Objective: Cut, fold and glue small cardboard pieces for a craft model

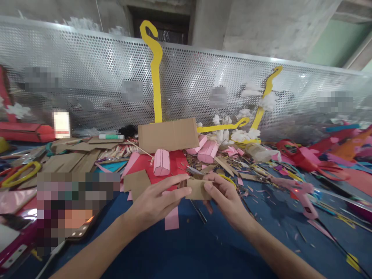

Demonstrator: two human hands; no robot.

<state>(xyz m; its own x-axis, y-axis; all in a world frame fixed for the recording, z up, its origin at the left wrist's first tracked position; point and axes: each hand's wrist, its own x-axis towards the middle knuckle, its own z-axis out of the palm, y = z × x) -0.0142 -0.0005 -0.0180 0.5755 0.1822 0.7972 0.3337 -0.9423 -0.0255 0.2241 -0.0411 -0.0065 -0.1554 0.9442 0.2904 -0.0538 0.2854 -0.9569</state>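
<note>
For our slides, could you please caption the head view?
Two bare hands hold a small brown cardboard piece above a dark blue tabletop.

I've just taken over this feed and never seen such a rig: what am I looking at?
There is no robot here. A camera worn on a person's head looks forward and down, giving this one picture. The bare left hand touches the left end of a small cardboard piece; the right hand pinches its right end, thumb on top. They are above a blue surface scattered with craft scraps. Beyond them lies a pink paper box; to the right, a pink glue gun; far left, yellow scissor handles. A perforated metal panel stands behind. Some patches are pixelated, so I cannot tell what they hide.
</note>
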